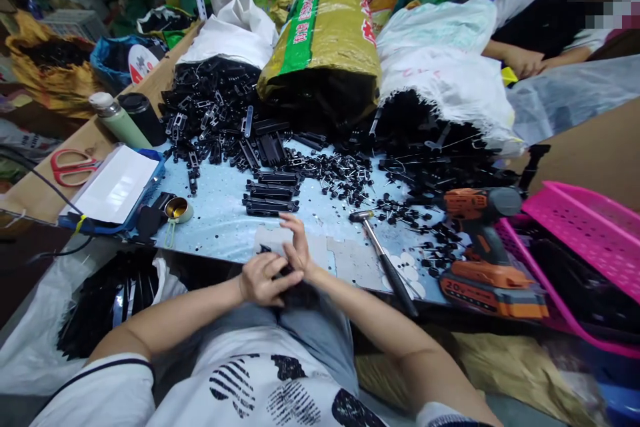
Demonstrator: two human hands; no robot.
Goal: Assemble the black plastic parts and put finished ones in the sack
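My left hand (263, 278) is closed around a small black plastic part (264, 249), which shows only in bits between the fingers. Right beside it, my right hand (299, 252) has its fingers stretched upward and apart, its lower edge close against the left hand. Both are over the front edge of the blue worktop (215, 233), above my lap. Just beyond them lies a row of long black plastic pieces (273, 193). To the right of the hands rests a hammer (383, 253) with a black handle.
Behind are heaps of black parts (210, 107), small black-headed pins (345, 177) and a yellow sack (325, 27). At right stand a cordless drill (487, 247) and pink basket (585, 227). Scissors (75, 167), a metal cup (179, 210) and a bottle (120, 120) are left. A co-worker's hand (523, 61) shows.
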